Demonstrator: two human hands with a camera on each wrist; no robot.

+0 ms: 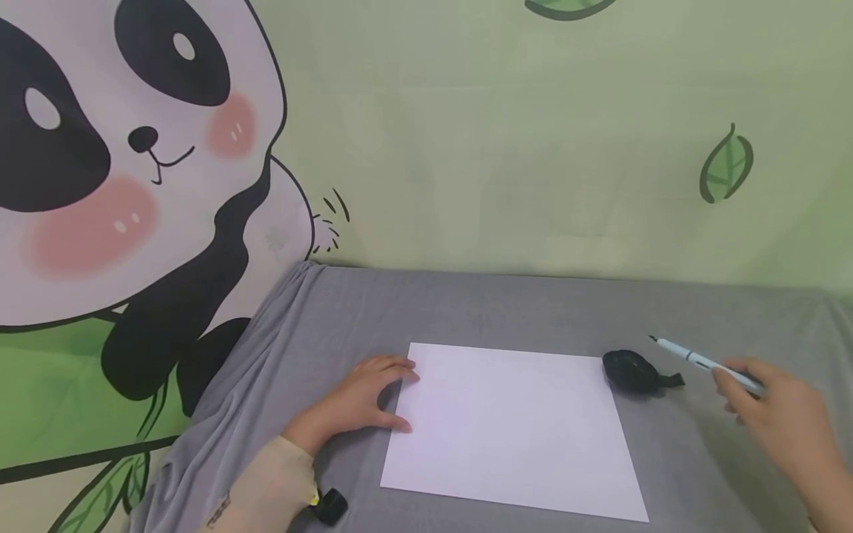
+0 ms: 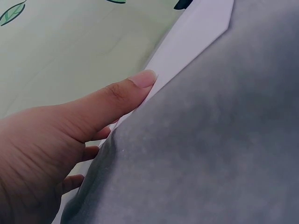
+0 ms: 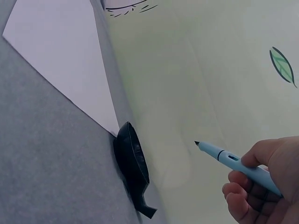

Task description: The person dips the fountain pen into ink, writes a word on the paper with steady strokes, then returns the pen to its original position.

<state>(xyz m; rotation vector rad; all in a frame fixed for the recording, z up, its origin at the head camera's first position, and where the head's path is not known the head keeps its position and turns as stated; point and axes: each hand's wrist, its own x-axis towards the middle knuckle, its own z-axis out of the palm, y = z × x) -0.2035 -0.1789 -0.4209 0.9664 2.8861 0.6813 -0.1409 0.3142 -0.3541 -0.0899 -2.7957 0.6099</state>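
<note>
A blank white sheet of paper lies on the grey cloth. My left hand rests at its left edge, thumb and fingertips on the paper; in the left wrist view the thumb presses near the edge. Above the cloth to the right of the sheet, my right hand holds a light blue pen, its dark nib pointing left. The right wrist view shows the pen between thumb and curled fingers, its tip apart from the paper. A black leaf-shaped padded object sits at the sheet's far right corner.
Grey cloth covers the table up to a pale green wall with a painted panda and leaves. A small black block shows beside the left sleeve.
</note>
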